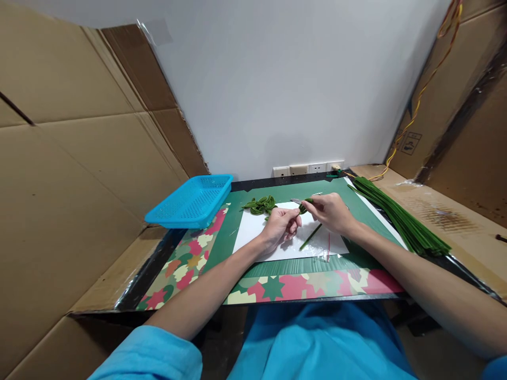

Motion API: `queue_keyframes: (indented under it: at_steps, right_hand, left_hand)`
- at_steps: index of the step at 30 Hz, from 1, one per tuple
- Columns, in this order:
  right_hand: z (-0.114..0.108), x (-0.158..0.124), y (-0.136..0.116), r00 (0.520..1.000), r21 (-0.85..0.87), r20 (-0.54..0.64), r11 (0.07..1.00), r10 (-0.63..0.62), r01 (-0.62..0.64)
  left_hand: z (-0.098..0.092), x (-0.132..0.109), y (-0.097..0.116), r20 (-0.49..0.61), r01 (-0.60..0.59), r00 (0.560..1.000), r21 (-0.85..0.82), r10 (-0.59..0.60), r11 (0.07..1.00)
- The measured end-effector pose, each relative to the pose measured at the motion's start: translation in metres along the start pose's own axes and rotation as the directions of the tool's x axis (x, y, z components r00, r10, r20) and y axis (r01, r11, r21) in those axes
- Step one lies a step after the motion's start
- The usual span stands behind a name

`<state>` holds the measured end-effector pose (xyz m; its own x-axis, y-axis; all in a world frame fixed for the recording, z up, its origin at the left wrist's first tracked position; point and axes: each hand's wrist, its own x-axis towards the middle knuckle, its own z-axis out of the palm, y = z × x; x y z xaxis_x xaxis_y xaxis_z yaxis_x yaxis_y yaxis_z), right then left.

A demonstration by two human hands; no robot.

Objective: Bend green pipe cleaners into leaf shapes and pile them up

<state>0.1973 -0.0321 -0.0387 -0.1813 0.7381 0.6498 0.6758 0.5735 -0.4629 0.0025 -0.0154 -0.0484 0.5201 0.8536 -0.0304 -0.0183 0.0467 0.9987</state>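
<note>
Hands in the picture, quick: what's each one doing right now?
Left hand: closed, pinching a green fuzzy strip.
Right hand: closed, fingertips apparently on the same green fuzzy strip.

A pale wall rises behind a black-edged desk, with brown cardboard standing at left and right. Sockets line the wall's foot beneath a faint shadow; a yellow wire hangs at right.

Head camera looks forward and down
</note>
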Motion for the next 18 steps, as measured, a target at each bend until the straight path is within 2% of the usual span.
queue_keyframes:
  at_steps: [11, 18]
  right_hand:
    - [0.0047, -0.0030, 0.0054, 1.000, -0.069, 0.016, 0.998, 0.002, -0.001]
    - [0.0067, -0.0056, 0.0064, 0.999, -0.126, 0.035, 0.991, -0.033, 0.037]
  left_hand:
    - [-0.0005, -0.0004, -0.0022, 0.032, -0.006, 0.999, -0.014, 0.007, 1.000]
    - [0.0025, -0.0062, 0.0037, -0.006, 0.031, 0.999, -0.013, -0.031, 0.999]
